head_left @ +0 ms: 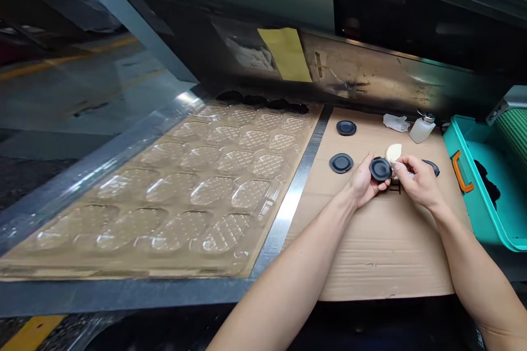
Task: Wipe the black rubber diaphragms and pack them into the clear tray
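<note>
We are cradling a round black disc (380,169) in our left hand (362,184), with its smooth, rubbery-looking face and raised central ring tilting up toward our right hand (418,181). Being round, it is showing no long axis. We are holding it just above the upper part of a corrugated cardboard sheet (382,252). Our left fingers (382,186) are curling around the disc's lower rim, while our right fingers (405,163) are pressing together in a pinch on a cream wedge of sponge (394,153), which is meeting the disc's upper edge. Two matching discs (341,163) are lying flat on the cardboard to our left, and another disc (431,167) is sitting partly hidden just beyond our right hand. Farther ahead, a translucent plastic dispensing bottle (422,129) with a metal top is standing beside a crumpled white cloth (395,122). To our right, a teal plastic bin (465,175) is showing an orange handle (461,171). To our left, a steel strip (296,197) is edging a clear plastic tray (177,186), its thin sheet moulded into rows of rounded, textured cavities.
</note>
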The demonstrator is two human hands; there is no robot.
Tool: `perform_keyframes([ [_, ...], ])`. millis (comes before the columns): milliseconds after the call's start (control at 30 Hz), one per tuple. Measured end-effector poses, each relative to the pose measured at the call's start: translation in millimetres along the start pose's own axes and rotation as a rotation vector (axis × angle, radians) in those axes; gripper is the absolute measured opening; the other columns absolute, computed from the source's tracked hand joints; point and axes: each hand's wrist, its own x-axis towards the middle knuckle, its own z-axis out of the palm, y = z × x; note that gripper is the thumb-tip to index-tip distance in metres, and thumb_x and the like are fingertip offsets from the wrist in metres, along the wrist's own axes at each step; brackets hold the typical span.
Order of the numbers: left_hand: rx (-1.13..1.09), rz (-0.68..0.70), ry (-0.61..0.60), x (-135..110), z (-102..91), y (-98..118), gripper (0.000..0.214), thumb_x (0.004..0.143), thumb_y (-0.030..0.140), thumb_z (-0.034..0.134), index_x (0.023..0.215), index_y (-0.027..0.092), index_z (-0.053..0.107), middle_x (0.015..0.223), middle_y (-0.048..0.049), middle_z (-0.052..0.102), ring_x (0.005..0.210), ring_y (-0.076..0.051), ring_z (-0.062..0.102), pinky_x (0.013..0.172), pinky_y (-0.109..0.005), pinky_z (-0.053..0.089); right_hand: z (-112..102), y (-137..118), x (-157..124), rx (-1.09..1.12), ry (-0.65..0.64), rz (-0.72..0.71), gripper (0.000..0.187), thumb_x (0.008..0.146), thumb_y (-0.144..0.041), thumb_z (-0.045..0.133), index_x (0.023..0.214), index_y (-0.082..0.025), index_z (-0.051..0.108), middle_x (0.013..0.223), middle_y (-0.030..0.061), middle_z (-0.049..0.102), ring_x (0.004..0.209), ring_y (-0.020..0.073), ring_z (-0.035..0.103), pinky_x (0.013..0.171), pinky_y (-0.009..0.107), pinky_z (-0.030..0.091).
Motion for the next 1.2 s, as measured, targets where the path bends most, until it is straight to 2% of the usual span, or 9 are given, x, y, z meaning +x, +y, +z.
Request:
perform_keyframes([
  [67, -0.028, 0.085, -0.010, 1, 1.1, -2, 0.043, 0.100, 0.040, 0.036, 0.089, 0.012, 0.068, 0.073, -0.0093, 0.066, 0.054, -0.015, 0.057, 0.046, -0.025, 0.042, -1, -4, -3, -0.048, 0.014, -0.079, 0.020, 0.096, -0.038, 0.055, 0.096, -0.022, 0.068, 0.092, 0.0043, 0.072, 0.085, 0.0194, 0.065, 0.080, 0.031, 0.050],
  [167, -0.061, 0.143, 0.025, 1, 3.6, -3, 0.044, 0.096, 0.035, 0.035, 0.097, 0.011, 0.072, 0.078, -0.0100, 0.069, 0.064, -0.018, 0.061, 0.057, -0.029, 0.049, 4, -7, -7, -0.067, -0.014, -0.183, 0.018, 0.097, -0.033, 0.055, 0.098, -0.023, 0.070, 0.094, 0.0050, 0.070, 0.086, 0.0191, 0.065, 0.080, 0.030, 0.050],
  [333, -0.101, 0.189, 0.112, 2, 5.5, -3, 0.042, 0.094, 0.034, 0.036, 0.079, 0.012, 0.069, 0.082, -0.0125, 0.071, 0.084, -0.024, 0.068, 0.078, -0.037, 0.056, 27, -5, -16, -0.160, -0.068, -0.270, 0.022, 0.099, -0.027, 0.049, 0.104, -0.024, 0.070, 0.098, 0.0068, 0.066, 0.085, 0.0185, 0.063, 0.076, 0.030, 0.052],
  [433, -0.122, 0.215, 0.142, 3, 4.4, -4, 0.035, 0.091, 0.034, 0.041, 0.076, 0.015, 0.066, 0.081, -0.0114, 0.069, 0.087, -0.024, 0.069, 0.084, -0.038, 0.057, 39, -6, -20, -0.282, -0.101, -0.309, 0.025, 0.100, -0.025, 0.046, 0.107, -0.024, 0.070, 0.098, 0.0074, 0.065, 0.087, 0.0197, 0.062, 0.076, 0.031, 0.052],
  [600, -0.149, 0.226, 0.140, 4, 5.1, -4, 0.034, 0.093, 0.033, 0.040, 0.076, 0.015, 0.064, 0.078, -0.0102, 0.067, 0.083, -0.023, 0.068, 0.084, -0.037, 0.057, 42, -8, -19, -0.425, -0.073, -0.340, 0.027, 0.100, -0.023, 0.045, 0.110, -0.021, 0.071, 0.100, 0.0110, 0.067, 0.089, 0.0235, 0.061, 0.078, 0.035, 0.052],
  [800, -0.266, 0.211, 0.127, 3, 8.4, -5, 0.040, 0.096, 0.030, 0.037, 0.074, 0.013, 0.065, 0.073, -0.0086, 0.064, 0.073, -0.018, 0.065, 0.078, -0.031, 0.056, 42, -6, -17, -0.409, -0.096, -0.318, 0.026, 0.099, -0.021, 0.047, 0.108, -0.021, 0.071, 0.101, 0.0097, 0.069, 0.091, 0.0220, 0.062, 0.080, 0.033, 0.053],
  [1067, -0.269, 0.219, 0.136, 4, 8.5, -8, 0.039, 0.096, 0.029, 0.037, 0.074, 0.014, 0.066, 0.073, -0.0100, 0.065, 0.080, -0.022, 0.068, 0.085, -0.035, 0.056, 43, -4, -17, -0.439, -0.106, -0.314, 0.025, 0.099, -0.019, 0.047, 0.107, -0.018, 0.071, 0.103, 0.0108, 0.070, 0.094, 0.0233, 0.063, 0.083, 0.034, 0.053],
  [1200, -0.258, 0.230, 0.137, 7, 6.4, -10, 0.037, 0.094, 0.030, 0.038, 0.074, 0.013, 0.066, 0.073, -0.0096, 0.065, 0.074, -0.020, 0.066, 0.082, -0.034, 0.055, 43, -5, -17, -0.464, -0.107, -0.318, 0.026, 0.099, -0.020, 0.046, 0.104, -0.017, 0.071, 0.102, 0.0113, 0.070, 0.093, 0.0238, 0.063, 0.082, 0.034, 0.052],
])
